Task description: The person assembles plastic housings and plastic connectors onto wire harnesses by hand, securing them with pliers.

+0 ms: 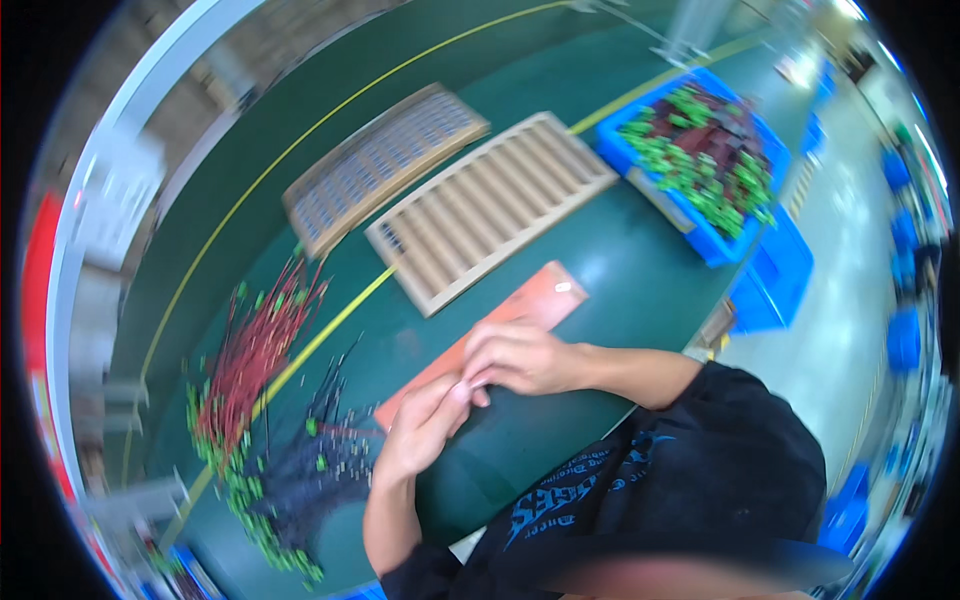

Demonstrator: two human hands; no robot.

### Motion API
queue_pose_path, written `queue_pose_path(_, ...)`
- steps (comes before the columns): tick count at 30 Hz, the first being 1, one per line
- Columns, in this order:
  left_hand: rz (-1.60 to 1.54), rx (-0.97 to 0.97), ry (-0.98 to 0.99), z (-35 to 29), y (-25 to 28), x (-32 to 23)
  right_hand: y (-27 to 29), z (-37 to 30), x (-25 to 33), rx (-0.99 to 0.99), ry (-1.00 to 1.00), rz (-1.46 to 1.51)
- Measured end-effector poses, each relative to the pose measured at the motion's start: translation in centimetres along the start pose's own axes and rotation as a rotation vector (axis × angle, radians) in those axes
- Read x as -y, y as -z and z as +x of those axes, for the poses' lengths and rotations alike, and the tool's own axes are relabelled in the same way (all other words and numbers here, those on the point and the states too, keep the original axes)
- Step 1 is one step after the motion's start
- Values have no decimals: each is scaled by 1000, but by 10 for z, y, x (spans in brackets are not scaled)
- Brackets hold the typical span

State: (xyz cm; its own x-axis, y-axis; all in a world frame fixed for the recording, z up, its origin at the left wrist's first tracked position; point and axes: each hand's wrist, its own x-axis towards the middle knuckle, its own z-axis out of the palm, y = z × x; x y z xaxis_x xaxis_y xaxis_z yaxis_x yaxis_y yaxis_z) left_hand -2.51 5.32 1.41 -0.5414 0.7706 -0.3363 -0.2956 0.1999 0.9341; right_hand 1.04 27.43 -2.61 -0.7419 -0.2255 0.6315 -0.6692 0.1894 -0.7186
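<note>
My left hand [423, 420] and my right hand [525, 357] meet fingertip to fingertip, both closed in a pinch. Whatever lies between the fingers is hidden or too small to name. Beneath them an orange-pink strip-shaped board [548, 298] lies slantwise on the green table, partly covered by the hands. To the left of my left hand is a loose pile of black wires [305, 478] with pale ends and green connectors. Beyond that pile lies a bundle of red wires [250, 370], also with green connectors.
A slotted wooden tray [490, 205] lies beyond the board, with a few small dark parts at its left end. Behind it a second tray [385, 165] holds rows of small greyish parts. At the right, a blue bin [715, 250] holds red wires and green connectors, near the table edge.
</note>
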Motion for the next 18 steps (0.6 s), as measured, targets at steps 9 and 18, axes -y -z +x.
queue_pose_path(9, 583, -181, -306, -6, -11, -9, 0, -2, -2, 158, -326, 517)
queue_pose_path(18, 733, -483, -434, 0, -12, -9, 9, 6, -3, -35, -728, 895)
